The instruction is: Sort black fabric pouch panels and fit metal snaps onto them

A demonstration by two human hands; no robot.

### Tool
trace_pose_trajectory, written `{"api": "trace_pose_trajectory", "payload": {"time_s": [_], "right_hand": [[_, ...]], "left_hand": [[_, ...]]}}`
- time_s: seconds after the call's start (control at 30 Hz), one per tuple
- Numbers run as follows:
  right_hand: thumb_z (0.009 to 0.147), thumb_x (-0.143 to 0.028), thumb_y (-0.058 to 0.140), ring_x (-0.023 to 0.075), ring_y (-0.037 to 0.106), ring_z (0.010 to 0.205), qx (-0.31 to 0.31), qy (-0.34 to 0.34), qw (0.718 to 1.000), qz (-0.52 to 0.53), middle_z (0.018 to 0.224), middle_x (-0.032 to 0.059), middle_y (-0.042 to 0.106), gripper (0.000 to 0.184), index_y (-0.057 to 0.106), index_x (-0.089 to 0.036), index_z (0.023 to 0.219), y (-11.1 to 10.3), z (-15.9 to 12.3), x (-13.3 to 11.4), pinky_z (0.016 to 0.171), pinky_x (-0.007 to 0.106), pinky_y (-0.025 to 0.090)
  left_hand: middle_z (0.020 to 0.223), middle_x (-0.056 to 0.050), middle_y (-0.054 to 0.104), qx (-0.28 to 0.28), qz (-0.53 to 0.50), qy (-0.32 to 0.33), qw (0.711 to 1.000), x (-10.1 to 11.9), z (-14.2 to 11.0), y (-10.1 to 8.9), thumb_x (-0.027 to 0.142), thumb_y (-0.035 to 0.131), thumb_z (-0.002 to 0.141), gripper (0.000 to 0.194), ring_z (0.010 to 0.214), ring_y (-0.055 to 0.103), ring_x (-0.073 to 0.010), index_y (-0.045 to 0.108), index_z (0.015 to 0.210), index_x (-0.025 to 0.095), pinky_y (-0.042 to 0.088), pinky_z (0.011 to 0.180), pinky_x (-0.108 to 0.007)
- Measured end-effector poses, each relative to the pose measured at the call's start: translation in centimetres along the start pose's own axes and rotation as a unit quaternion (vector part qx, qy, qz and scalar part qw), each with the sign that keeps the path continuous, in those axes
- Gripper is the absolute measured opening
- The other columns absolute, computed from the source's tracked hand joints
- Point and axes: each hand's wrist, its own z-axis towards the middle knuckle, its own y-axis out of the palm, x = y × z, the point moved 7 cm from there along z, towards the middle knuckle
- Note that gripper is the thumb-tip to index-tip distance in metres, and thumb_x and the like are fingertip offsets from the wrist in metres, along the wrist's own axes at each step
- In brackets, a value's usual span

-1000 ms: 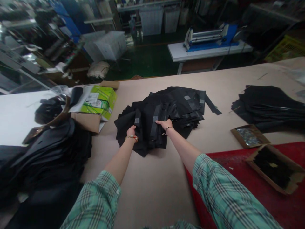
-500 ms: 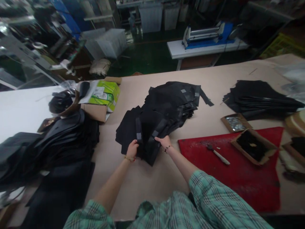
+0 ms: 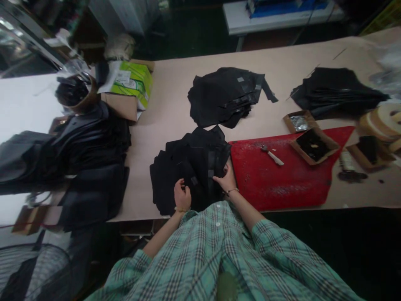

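Fingers of the right hand (image 3: 227,179) clasp the black stack (image 3: 191,159) on its right, by the front edge of the table (image 3: 138,188); the left hand (image 3: 182,196), fingers parted, lies nearer mid-stack.

The near fanned pile of thin, flat black sheets (image 3: 178,156) has slid closer to the person, parting from the far pile of flat black sheets (image 3: 216,98). The bare left hand (image 3: 182,197) has let go, its fingers now loosely curled.

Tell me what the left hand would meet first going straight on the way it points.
Most likely the near pile of black sheets, just ahead of the left hand; whether they already touch is unclear.
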Motion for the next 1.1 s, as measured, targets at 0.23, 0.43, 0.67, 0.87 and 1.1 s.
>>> {"api": "trace_pose_trajectory", "payload": {"time_s": [0.23, 0.43, 0.67, 0.87, 1.1], "right_hand": [[0.079, -0.025, 0.062, 0.0229, 0.06, 0.1, -0.025, -0.089, 0.991, -0.094, 0.124, 0.0152, 0.053, 0.054, 0.052, -0.014, 0.131, 3.5, -6.0, -1.9, 0.096, 0.039, 0.05], [0.073, -0.033, 0.07, 0.0212, 0.061, 0.092, 0.025, 0.0, 0.998, -0.062, 0.121, 0.0169, 0.056, 0.064, 0.052, -0.009, 0.129, 3.8, -5.7, 2.1, 0.09, 0.036, 0.052], [0.065, -0.029, 0.073, 0.0202, 0.063, 0.081, 0.067, 0.013, 0.998, -0.005, 0.104, 0.0104, 0.067, 0.048, 0.06, -0.014, 0.109, 3.3, -4.4, 2.9, 0.083, 0.036, 0.053], [0.067, -0.024, 0.069, 0.0194, 0.065, 0.078, 0.071, -0.014, 0.997, 0.016, 0.093, 0.0067, 0.069, 0.038, 0.064, -0.015, 0.103, 3.2, -5.0, 2.0, 0.078, 0.034, 0.053], [0.073, -0.022, 0.066, 0.0199, 0.064, 0.088, 0.064, -0.092, 0.994, -0.015, 0.102, 0.0074, 0.067, 0.035, 0.064, -0.019, 0.107, 3.3, -6.0, -0.1, 0.083, 0.034, 0.053]], "left_hand": [[0.114, -0.012, 0.057, -0.054, 0.09, 0.038, 0.994, 3.0, 1.9, 2.9, 0.043, 0.071, 0.075, 0.046, 0.112, 0.055, -0.0257, 0.059, 0.112, 0.017, 0.043, 0.098, -0.036], [0.119, -0.014, 0.062, -0.078, 0.095, 0.0, 0.992, 2.2, 3.1, 2.5, 0.022, 0.059, 0.081, 0.038, 0.108, 0.061, -0.0252, 0.056, 0.119, 0.018, 0.045, 0.092, -0.034], [0.101, -0.008, 0.071, -0.006, 0.079, 0.014, 0.997, 1.4, 2.1, -2.0, 0.014, 0.045, 0.088, 0.045, 0.094, 0.068, -0.0226, 0.043, 0.133, 0.02, 0.049, 0.085, -0.032], [0.107, -0.006, 0.07, -0.103, 0.063, 0.198, 0.973, 5.3, 1.1, 1.1, 0.006, 0.045, 0.083, 0.031, 0.104, 0.064, -0.0179, 0.069, 0.096, 0.02, 0.048, 0.095, -0.031], [0.093, -0.005, 0.073, -0.116, -0.004, 0.1, 0.988, 6.4, 2.4, 3.2, 0.03, 0.058, 0.087, 0.02, 0.086, 0.067, -0.0174, 0.072, 0.095, 0.018, 0.051, 0.085, -0.031]]}}
